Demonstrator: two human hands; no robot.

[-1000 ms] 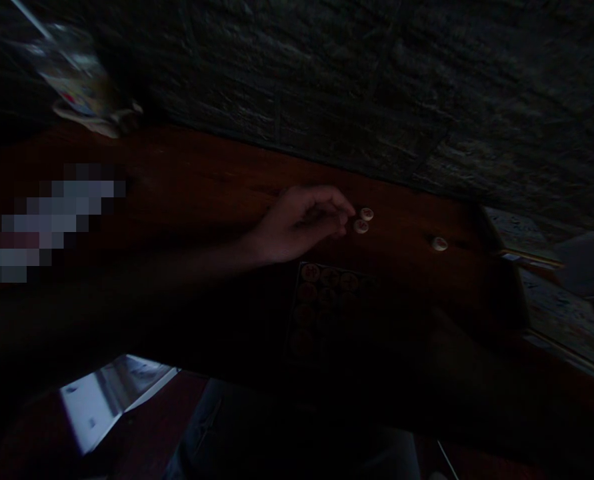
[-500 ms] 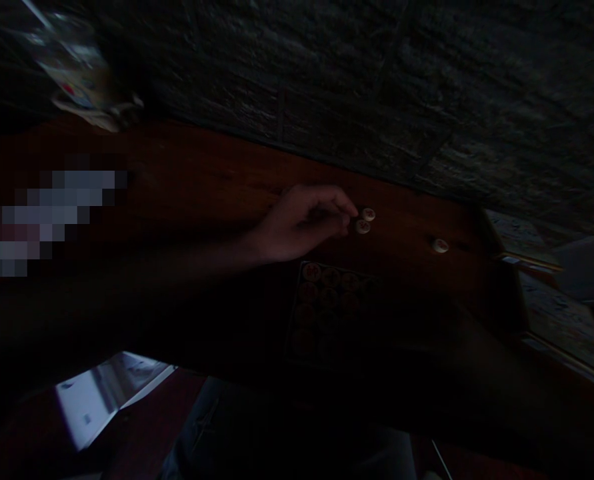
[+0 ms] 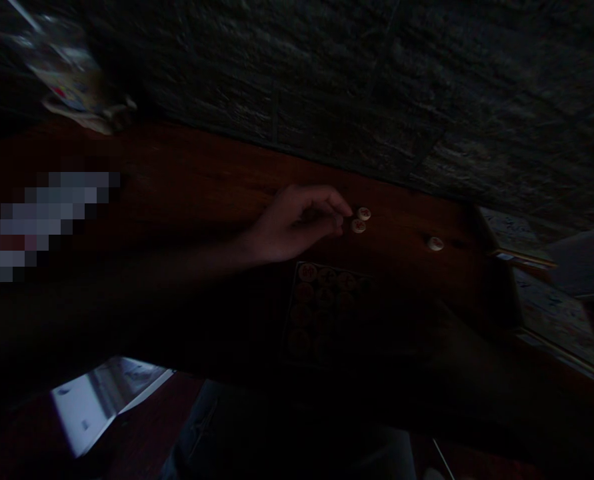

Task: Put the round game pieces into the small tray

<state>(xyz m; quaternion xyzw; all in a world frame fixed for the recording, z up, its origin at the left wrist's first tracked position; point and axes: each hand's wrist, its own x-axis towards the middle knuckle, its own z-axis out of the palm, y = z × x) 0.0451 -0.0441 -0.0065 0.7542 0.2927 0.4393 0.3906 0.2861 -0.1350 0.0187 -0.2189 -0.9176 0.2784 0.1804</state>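
My left hand (image 3: 297,223) reaches across the dark wooden tabletop. Its fingers are curved and the index fingertip is slightly apart from the thumb; I see nothing held. Just beyond the fingertips, two round Chinese chess pieces with red characters, a farther one (image 3: 363,214) and a nearer one (image 3: 358,226), lie side by side. A single piece (image 3: 435,244) lies farther right. Below my left hand sits a shallow box (image 3: 295,273) with several chess pieces in rows. My right hand (image 3: 401,327) is lost in deep shadow over the box's right side; its fingers cannot be made out.
A stone wall (image 3: 327,87) runs along the table's back edge. At the far left stands a clear cup (image 3: 71,73) with a straw. Two patterned flat boxes, one behind (image 3: 517,230) and one in front (image 3: 557,313), lie at the right. A bright white object (image 3: 97,407) shows below left.
The whole view has shifted a little, so things appear slightly farther left. My left hand keeps its curved shape beside the two pieces. No piece has visibly moved.
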